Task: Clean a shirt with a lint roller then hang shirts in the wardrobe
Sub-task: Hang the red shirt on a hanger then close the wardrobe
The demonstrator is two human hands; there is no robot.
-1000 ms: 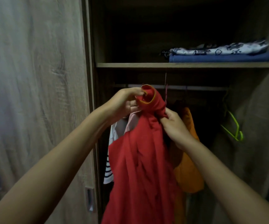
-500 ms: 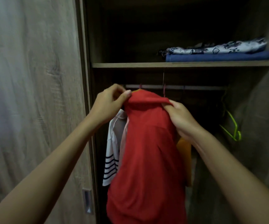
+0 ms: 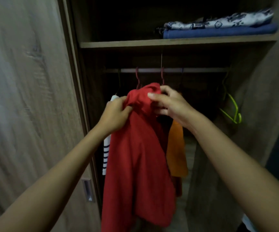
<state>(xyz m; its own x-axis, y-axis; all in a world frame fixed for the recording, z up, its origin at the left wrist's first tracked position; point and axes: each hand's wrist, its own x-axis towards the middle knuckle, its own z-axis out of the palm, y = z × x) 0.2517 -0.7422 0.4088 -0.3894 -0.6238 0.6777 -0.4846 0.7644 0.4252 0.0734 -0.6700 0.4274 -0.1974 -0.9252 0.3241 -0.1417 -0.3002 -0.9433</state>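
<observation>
A red shirt [image 3: 138,161] hangs down in front of the open wardrobe, bunched at its top. My left hand [image 3: 117,114] grips the bunched cloth on the left side. My right hand [image 3: 170,104] pinches the top of the shirt from the right, just below the rail [image 3: 194,70]. Two red hanger hooks [image 3: 162,76] sit on the rail above the shirt. Whether the shirt rests on a hanger is hidden by the cloth and my hands.
A striped white shirt [image 3: 106,153] hangs left of the red one, an orange shirt [image 3: 176,151] right of it. A green hanger [image 3: 232,111] hangs at the right. Folded clothes [image 3: 219,29] lie on the shelf [image 3: 152,43]. The wardrobe door [image 3: 31,97] stands at the left.
Both hands with the shirt's top have dropped lower below the rail and drawn closer together, bunching the collar. The rail and hanger hooks above have come into view.
</observation>
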